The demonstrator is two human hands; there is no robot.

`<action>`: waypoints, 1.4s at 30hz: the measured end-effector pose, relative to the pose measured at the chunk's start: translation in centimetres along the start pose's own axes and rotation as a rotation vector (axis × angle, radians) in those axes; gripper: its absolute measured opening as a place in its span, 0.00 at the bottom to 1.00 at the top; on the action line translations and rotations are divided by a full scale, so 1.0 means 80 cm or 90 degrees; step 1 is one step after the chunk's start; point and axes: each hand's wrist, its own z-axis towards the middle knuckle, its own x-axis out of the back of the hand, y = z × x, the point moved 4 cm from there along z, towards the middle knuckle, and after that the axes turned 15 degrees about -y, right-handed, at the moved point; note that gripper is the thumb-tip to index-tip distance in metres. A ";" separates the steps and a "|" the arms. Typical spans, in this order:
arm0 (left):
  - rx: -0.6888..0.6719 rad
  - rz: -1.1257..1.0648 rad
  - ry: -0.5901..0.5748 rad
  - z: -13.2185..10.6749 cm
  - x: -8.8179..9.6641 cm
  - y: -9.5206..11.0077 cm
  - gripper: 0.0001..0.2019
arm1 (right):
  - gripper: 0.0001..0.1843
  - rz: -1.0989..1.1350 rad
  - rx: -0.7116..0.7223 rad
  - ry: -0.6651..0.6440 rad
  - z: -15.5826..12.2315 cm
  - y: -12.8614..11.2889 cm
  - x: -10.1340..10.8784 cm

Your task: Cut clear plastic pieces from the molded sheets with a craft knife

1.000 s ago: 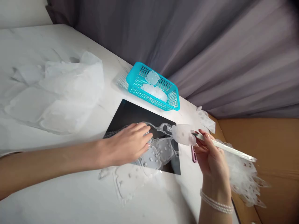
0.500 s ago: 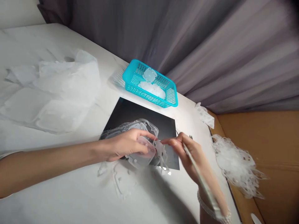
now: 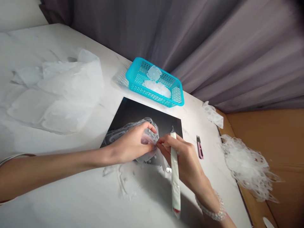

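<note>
My left hand (image 3: 133, 147) is closed on a translucent silicone sheet (image 3: 144, 139) of moulded pads, lifting its edge off a black mat (image 3: 140, 114). My right hand (image 3: 184, 156) meets it from the right, fingertips pinching at the sheet's edge while a long white craft knife (image 3: 175, 177) lies gripped along the palm, its tip pointing away from me. More of the sheet trails onto the white table (image 3: 71, 196) below the mat.
A turquoise basket (image 3: 177, 95) with several cut pads stands behind the mat. Small pink snips (image 3: 199, 148) lie right of the mat. A heap of trimmed scrap (image 3: 247, 167) sits at the table's right edge, white plastic bags (image 3: 59, 91) at left, grey curtain behind.
My right hand came back from the right, where it held out a cut pad, and now pinches the sheet. My left hand went from flat on the sheet to gripping and lifting it.
</note>
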 end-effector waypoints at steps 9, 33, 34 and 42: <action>-0.065 0.094 0.034 -0.008 0.006 0.028 0.12 | 0.17 -0.078 -0.034 0.081 0.027 0.010 0.009; -0.030 0.198 -0.040 -0.002 0.015 0.033 0.15 | 0.18 0.099 0.063 -0.136 0.020 0.009 0.020; -0.033 0.200 -0.046 -0.002 0.014 0.033 0.15 | 0.18 0.095 0.071 -0.142 0.020 0.007 0.018; -0.083 0.185 -0.064 -0.022 -0.004 0.068 0.16 | 0.14 0.009 0.048 -0.063 0.031 0.017 0.013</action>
